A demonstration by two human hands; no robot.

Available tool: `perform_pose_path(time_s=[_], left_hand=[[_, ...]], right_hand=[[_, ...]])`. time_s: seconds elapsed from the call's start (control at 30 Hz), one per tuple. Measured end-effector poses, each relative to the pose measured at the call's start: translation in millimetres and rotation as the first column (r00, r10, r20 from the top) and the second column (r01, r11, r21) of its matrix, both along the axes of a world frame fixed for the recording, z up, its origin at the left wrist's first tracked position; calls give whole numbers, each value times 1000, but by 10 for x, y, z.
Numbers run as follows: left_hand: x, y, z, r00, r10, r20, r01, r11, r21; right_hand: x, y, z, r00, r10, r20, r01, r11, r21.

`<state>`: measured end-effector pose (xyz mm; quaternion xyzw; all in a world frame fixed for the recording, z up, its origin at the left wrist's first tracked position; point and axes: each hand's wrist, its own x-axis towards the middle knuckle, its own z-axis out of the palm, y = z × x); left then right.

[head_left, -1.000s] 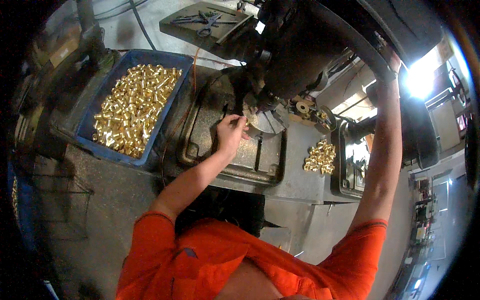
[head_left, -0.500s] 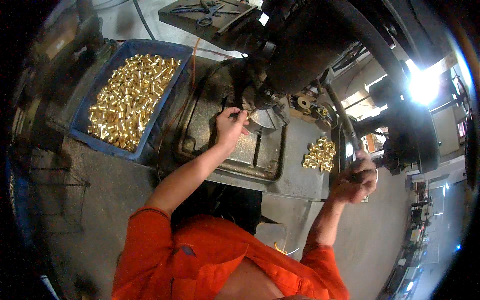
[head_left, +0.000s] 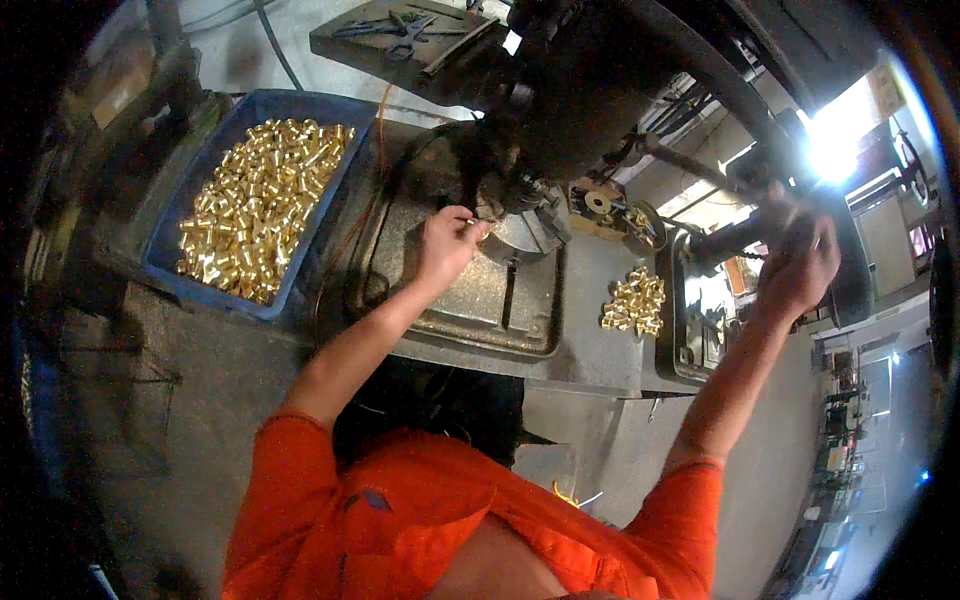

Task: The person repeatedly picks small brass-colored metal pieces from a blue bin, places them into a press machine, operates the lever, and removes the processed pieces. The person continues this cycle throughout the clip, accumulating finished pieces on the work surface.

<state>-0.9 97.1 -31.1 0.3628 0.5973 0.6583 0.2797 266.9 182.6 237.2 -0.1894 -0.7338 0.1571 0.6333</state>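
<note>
My left hand (head_left: 450, 243) is closed in a pinch beside the round metal vise (head_left: 522, 238) on the machine table (head_left: 455, 318). A brass glint shows at its fingertips, apparently a small brass fitting, mostly hidden by the fingers. Above the vise hangs the dark head of a drill press (head_left: 575, 110); its spindle end is in shadow. Out to the right and raised, my right hand (head_left: 803, 258) is wrapped round the end of the press's feed lever (head_left: 695, 165), slightly blurred.
A blue bin (head_left: 165, 238) full of brass fittings (head_left: 262, 205) stands at the left. Right of the machine table lies a small pile of brass fittings (head_left: 634, 302). Scissors (head_left: 405, 45) and tools lie on a far board. Another tray (head_left: 690, 362) sits near my right forearm.
My right hand has swung up and outward to the right with the lever, which now stands higher. My left hand stays by the vise, with its fingers drawn slightly back.
</note>
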Motion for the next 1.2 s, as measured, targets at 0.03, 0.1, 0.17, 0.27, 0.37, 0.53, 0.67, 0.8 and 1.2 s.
perform_pose_path(time_s=[0.03, 0.1, 0.17, 0.27, 0.37, 0.53, 0.67, 0.8, 1.2], left_hand=[[81, -28, 89, 963, 3, -269, 1, 1000, 16], [21, -36, 54, 729, 121, -674, 23, 979, 201], [0, 29, -25, 603, 150, -784, 81, 966, 246], [-98, 34, -72, 513, 164, -843, 87, 967, 240], [-107, 30, -53, 501, 158, -851, 107, 964, 243], [-113, 51, -9, 500, 126, -857, 159, 959, 234], [-151, 32, -40, 497, 115, -860, 170, 959, 227], [-133, 63, 30, 508, 101, -855, 197, 953, 230], [169, -274, 388, 385, -39, -922, 306, 948, 88]], right_hand=[[124, 91, 265, 1000, 26, -18, -27, 997, -71], [73, 82, 263, 995, 90, -51, -94, 992, -79], [29, 18, 264, 987, 140, -83, -147, 986, -81], [-86, 55, 104, 963, 248, -109, -253, 967, -29], [-9, -159, -371, 978, 181, -105, -162, 972, 170], [-50, -458, -943, 967, 210, -145, -166, 949, 268], [10, -521, -1196, 966, 212, -147, -176, 959, 223], [-56, -588, -1461, 949, 127, -287, -66, 975, 214], [30, -895, -1738, 938, 215, 271, -64, 879, -473]])
